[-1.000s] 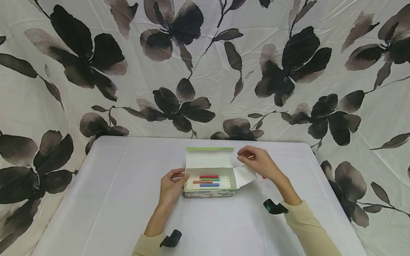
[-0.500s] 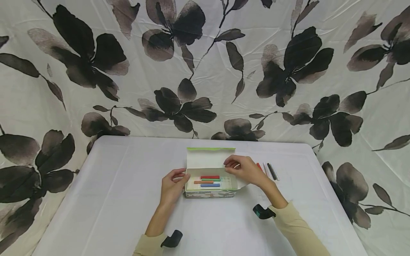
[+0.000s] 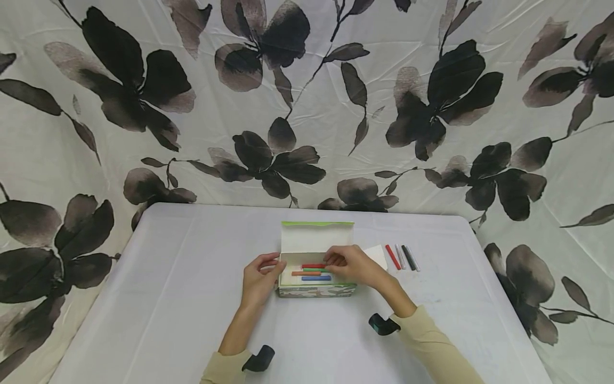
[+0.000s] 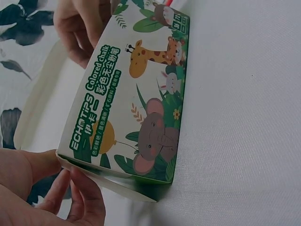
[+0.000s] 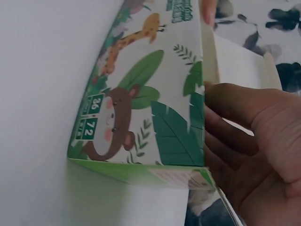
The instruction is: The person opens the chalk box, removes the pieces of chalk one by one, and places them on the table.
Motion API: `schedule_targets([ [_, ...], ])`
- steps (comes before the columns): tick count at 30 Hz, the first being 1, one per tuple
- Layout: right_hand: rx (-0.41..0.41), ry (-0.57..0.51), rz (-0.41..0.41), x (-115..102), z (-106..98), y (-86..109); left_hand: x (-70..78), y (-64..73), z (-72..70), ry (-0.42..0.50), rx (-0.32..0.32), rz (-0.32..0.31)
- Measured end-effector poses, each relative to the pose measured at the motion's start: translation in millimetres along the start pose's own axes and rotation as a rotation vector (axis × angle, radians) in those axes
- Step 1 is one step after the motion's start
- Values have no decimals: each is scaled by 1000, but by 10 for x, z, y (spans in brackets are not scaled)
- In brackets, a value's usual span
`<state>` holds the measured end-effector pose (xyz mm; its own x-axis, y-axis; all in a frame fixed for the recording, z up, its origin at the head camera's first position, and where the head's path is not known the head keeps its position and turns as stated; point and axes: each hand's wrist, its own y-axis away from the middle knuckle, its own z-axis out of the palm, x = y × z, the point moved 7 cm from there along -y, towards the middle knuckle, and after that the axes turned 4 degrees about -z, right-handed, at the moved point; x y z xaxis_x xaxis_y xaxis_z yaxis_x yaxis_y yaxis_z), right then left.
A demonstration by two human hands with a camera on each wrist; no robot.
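Head view has the box (image 3: 316, 292) near the middle of the table (image 3: 168, 298), lid (image 3: 317, 237) raised at the back and a white flap (image 3: 377, 256) spread out on the right. The left hand (image 3: 260, 282) pinches the box's left end between thumb and fingers. The right hand (image 3: 357, 265) has its fingers bent down inside the right end, over the ends of the red chalk (image 3: 312, 266) and the green chalk (image 3: 313, 270); whether they grip a piece I cannot tell. Orange chalk (image 3: 305, 273) and blue chalk (image 3: 316, 278) lie nearer the front wall.

Left wrist view gives the lettering: "ECHOTiPS" with "Colored chalk" beside it, the Chinese name 彩色无尘粉笔, and a smaller line in a green band beginning 色彩鲜艳, the rest hard to read. A giraffe, an elephant, a rabbit and a tiger are printed around it.

Right wrist view shows two green labels (image 5: 90, 117), "36" and "72", next to a brown bear; the tiny print with them is too small to read. Marks on the green end panel are blurred.

Past the flap, a red stick (image 3: 392, 257), a black stick (image 3: 409, 258) and two pale sticks (image 3: 400, 257) lie side by side on the table. Behind hangs a floral cloth (image 3: 336, 106).
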<state>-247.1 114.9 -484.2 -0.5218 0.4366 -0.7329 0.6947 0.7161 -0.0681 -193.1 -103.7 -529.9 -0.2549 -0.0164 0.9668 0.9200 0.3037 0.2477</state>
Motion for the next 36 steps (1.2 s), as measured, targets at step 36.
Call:
schedule_targets([
  [36, -206, 346, 52, 8, 387, -192, 23, 29, 3, -7, -4, -5],
])
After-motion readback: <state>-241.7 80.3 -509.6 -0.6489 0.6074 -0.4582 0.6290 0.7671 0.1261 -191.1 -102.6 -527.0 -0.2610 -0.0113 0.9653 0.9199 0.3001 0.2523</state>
